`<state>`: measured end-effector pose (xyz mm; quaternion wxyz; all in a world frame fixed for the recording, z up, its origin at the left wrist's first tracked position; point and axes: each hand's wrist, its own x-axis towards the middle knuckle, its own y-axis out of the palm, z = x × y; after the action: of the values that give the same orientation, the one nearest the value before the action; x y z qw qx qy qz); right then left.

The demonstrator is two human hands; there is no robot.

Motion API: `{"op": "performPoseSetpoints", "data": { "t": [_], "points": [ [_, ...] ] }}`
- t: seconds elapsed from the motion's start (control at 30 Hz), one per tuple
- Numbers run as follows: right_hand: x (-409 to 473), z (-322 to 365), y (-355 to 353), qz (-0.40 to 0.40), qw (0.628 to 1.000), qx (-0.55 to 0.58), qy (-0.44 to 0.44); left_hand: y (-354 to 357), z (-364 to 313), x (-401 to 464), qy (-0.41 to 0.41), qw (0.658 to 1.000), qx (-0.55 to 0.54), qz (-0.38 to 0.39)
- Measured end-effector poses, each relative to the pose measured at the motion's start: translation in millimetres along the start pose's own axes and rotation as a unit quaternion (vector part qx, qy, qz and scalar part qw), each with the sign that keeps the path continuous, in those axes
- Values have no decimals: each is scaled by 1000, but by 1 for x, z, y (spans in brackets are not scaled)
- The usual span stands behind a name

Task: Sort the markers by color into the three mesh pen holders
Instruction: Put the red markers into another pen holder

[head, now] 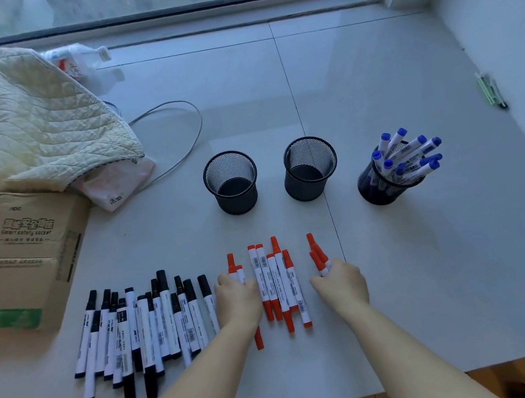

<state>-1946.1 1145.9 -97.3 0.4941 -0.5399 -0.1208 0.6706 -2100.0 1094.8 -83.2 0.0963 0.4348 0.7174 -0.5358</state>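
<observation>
Hands both curled round red markers near the table's (440, 273) front edge: left hand (235, 295) grips a couple (235, 271), right hand (338, 278) a bunch (317, 254). More red ones (278, 283) lie between; black markers (136, 327) toward the left edge; blue markers (407, 157) fill the right holder (381, 187).

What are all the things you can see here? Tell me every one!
Mesh pen holders: three, black, standing in a row; the left and middle ones empty.
Blue markers: about ten, in the right holder.
Black markers: roughly twenty, lying at front left.
Red markers: about eleven, lying at front centre, some held.
Cardboard box: one, brown, left.
Quilt: one, cream, back left.
Plastic bottle: one, clear, back left.
Cable: one, grey, looped.
Left hand: gripping red markers.
Right hand: gripping red markers.
</observation>
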Motion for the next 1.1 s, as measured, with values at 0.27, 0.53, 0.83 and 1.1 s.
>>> {"op": "performPoseSetpoints", "data": {
  "t": [0.27, 0.53, 0.83, 1.1],
  "points": [
    [-1, 3, -41, 30, 978, 199, 56, -6, -54, -15, 90, 991, -97, 3],
    [19, 88, -132, -64, 928, 361, -71, -22, -124, -9, 176, 958, -227, 13],
    [66, 135, -159, -70, 858, 490, -136, -44, -179, 19, 179, 922, -341, 16],
    [106, 125, -119, -36, 898, 430, -90, -50, -193, 35, 211, 879, -427, 34]
  ]
}}
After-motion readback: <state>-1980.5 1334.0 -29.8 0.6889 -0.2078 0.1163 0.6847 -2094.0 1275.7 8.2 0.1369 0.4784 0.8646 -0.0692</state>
